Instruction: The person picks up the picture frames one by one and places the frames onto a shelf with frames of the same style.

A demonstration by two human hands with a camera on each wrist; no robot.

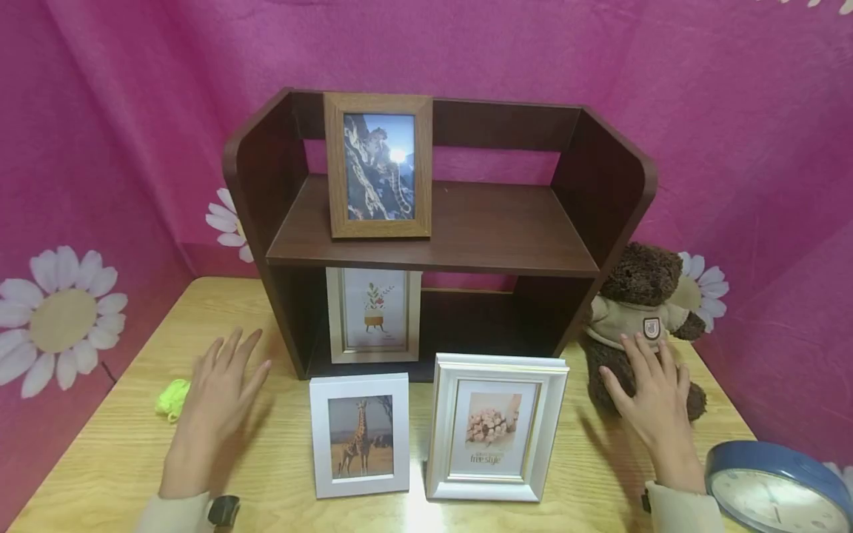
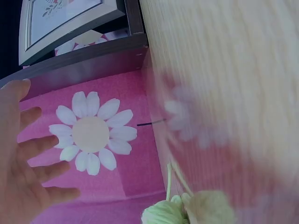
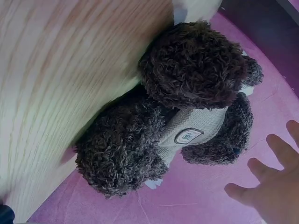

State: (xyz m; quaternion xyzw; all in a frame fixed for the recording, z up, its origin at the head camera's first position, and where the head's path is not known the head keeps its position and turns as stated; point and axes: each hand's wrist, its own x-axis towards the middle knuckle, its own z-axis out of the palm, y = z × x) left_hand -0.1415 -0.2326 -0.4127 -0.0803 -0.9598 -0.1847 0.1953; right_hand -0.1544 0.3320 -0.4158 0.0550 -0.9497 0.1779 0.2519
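My left hand (image 1: 216,389) hovers over the left side of the table with fingers spread, holding nothing. Beside it lies a bundle of yellow-green yarn (image 1: 172,400), also in the left wrist view. My right hand (image 1: 653,396) is spread and empty too, in front of a brown teddy bear (image 1: 643,277) in a beige sweater. The right wrist view shows a gap between fingers and bear. Between my hands stand a white giraffe picture frame (image 1: 320,437) and a larger white picture frame (image 1: 440,429) with a flower print.
A dark brown two-tier shelf (image 1: 493,222) stands behind. Its upper tier holds a wooden picture frame (image 1: 338,170); its lower tier holds a cream picture frame (image 1: 413,318). A blue-rimmed clock (image 1: 776,488) lies at the right front. A pink flowered cloth (image 1: 466,44) hangs behind the table (image 1: 280,474).
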